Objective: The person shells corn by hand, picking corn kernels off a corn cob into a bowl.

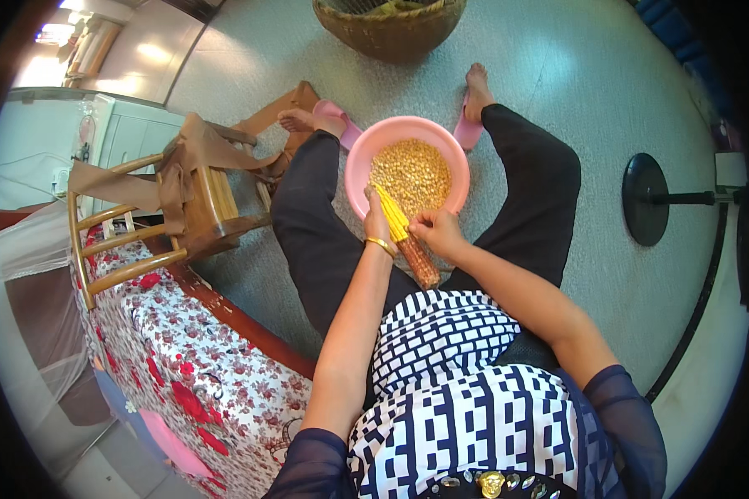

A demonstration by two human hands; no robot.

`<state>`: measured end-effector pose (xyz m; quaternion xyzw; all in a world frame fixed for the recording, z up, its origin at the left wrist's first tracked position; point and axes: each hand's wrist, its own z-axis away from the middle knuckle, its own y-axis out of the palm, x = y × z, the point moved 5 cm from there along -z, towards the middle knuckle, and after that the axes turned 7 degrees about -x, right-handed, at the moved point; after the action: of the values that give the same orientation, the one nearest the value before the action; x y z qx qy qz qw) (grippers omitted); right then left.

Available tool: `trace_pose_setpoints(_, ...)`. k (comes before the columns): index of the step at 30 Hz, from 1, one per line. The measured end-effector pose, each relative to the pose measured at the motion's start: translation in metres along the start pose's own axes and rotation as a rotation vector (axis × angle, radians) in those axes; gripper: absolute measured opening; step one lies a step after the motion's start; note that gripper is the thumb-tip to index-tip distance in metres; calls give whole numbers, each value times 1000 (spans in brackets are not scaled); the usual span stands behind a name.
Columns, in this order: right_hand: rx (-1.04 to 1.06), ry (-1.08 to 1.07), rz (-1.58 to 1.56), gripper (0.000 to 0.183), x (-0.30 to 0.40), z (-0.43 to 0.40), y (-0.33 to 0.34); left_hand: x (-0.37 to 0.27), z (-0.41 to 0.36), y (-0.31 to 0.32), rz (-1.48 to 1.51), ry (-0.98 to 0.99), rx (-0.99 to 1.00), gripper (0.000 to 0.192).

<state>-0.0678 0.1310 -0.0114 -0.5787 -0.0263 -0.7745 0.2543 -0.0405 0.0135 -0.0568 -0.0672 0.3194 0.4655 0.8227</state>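
Note:
An ear of dried corn (410,234) slants across the near rim of a pink plastic basin (357,156). Yellow kernels cover its far part, while the near end is a bare reddish-brown cob. My left hand (377,218), with a gold bangle at the wrist, is closed around the kernel-covered part. With thumb and fingertips, my right hand (435,231) touches the ear at the border between kernels and bare cob; whether it pinches a kernel is hidden. Loose corn kernels (412,174) fill the bottom of the basin, which stands on the floor between my feet.
A woven basket (390,28) stands beyond the basin. To the left are a wooden chair (209,187) draped with brown cloth and a bed with a floral sheet (206,368). A round black stand base (645,199) is at the right.

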Motion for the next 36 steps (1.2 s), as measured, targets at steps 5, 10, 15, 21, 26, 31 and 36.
trace_pose_setpoints(5, 257, 368, -521, 6, -19, -4, 8, -5, 2, 8, 57, -34, 119, 52)
trace_pose_setpoints(10, 271, 527, -780, 7, -24, -5, 5, -7, 7, 15, 118, -71, 175, 49)
trace_pose_setpoints(15, 66, 580, -673, 8, -34, -11, -11, -3, 0, 11, 98, -68, 158, 50)
trace_pose_setpoints(21, -71, 484, -654, 6, -35, -16, -21, 3, -5, 9, 79, -105, 186, 53)
trace_pose_setpoints(26, -43, 248, -634, 16, -10, -17, -19, 1, -4, 11, 52, -116, 215, 51)
trace_pose_setpoints(31, 3, -217, -146, 21, 11, -7, -16, -1, -1, 14, 71, -107, 224, 50)
trace_pose_setpoints(36, 75, -652, 299, 27, 40, 12, -11, 0, -2, 11, 89, -108, 205, 46)
